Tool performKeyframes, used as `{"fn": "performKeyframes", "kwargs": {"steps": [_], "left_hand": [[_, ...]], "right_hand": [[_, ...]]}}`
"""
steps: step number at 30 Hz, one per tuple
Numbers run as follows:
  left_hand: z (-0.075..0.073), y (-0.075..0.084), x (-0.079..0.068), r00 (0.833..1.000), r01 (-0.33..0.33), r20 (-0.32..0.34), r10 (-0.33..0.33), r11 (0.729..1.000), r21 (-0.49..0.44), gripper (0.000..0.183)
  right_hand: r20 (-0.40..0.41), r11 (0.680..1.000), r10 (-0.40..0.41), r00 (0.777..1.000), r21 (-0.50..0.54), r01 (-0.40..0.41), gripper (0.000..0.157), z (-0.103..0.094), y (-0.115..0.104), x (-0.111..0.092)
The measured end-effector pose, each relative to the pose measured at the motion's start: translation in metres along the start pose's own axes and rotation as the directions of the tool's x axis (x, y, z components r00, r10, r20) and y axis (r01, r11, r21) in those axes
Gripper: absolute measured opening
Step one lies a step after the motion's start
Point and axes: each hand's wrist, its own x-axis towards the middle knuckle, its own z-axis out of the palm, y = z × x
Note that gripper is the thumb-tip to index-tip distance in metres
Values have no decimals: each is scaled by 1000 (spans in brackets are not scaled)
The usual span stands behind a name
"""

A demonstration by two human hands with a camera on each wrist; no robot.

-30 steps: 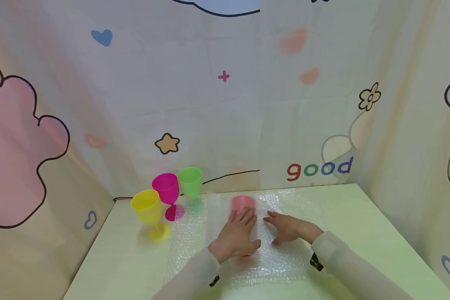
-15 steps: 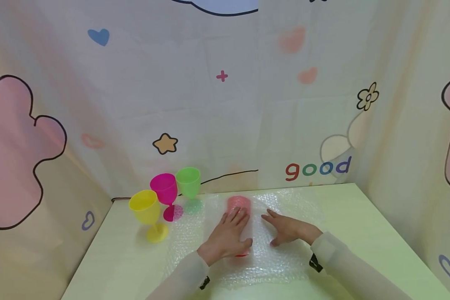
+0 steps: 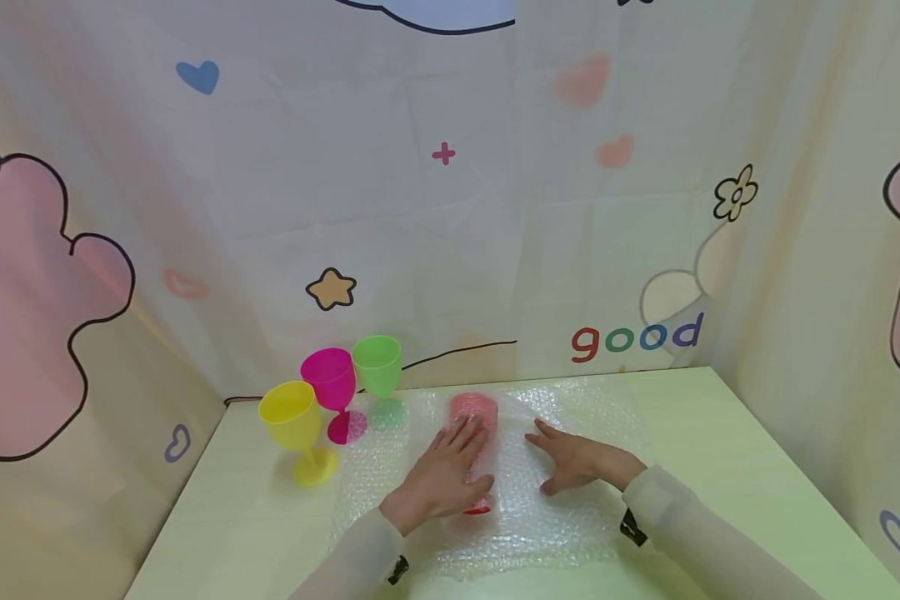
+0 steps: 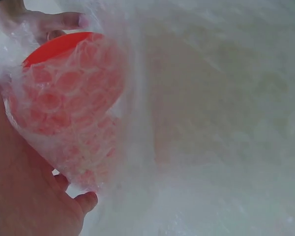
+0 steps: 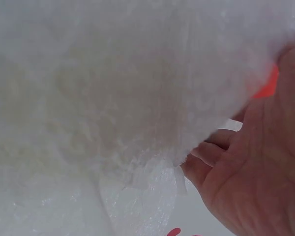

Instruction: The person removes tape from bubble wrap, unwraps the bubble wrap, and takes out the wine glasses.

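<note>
A red goblet (image 3: 474,408) lies on its side, wrapped in bubble wrap; its bare red rim shows at the near end. My left hand (image 3: 444,479) rests over the wrapped goblet with fingers spread and mostly straight. In the left wrist view the red cup (image 4: 71,86) shows through the bubbles. To the right of it, my right hand (image 3: 576,457) touches the bubble wrap (image 3: 562,533), its fingers extended and relaxed. The right wrist view has the right hand (image 5: 250,172) beside a lifted-looking blurred sheet, with only a bit of red visible behind.
Yellow (image 3: 292,417), magenta (image 3: 330,379) and green (image 3: 377,367) goblets stand upright at the left of the table (image 3: 217,517). Bases of the magenta and green ones lie partly under the wrap's left edge. A printed curtain (image 3: 450,233) hangs behind the table.
My left hand and the wrapped red goblet have shifted left across the sheet, the goblet seeming to roll. The right hand has stayed nearly in place; the standing goblets have not moved.
</note>
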Motion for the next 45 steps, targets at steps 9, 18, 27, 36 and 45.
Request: {"fn": "performKeyframes", "kwargs": {"steps": [9,18,27,36,45], "left_hand": [[-13,-1,2,1000,11,-6,-10,998,55,68],[-19,22,28,999,-12,-48,16,997,82,59],[-6,26,30,998,26,54,-33,992,120,73],[-7,22,29,999,13,31,-18,991,132,75],[-7,14,24,999,31,29,-34,992,126,79]], "right_hand": [[-3,999,22,1000,-34,-22,90,1,-1,1],[29,998,-10,1000,-67,12,87,0,-7,-7],[-42,987,-76,996,-142,70,92,-2,-10,-12],[-67,982,-105,992,-161,93,104,-5,-10,-2],[-29,997,-51,998,-63,49,107,-4,-4,7]]}}
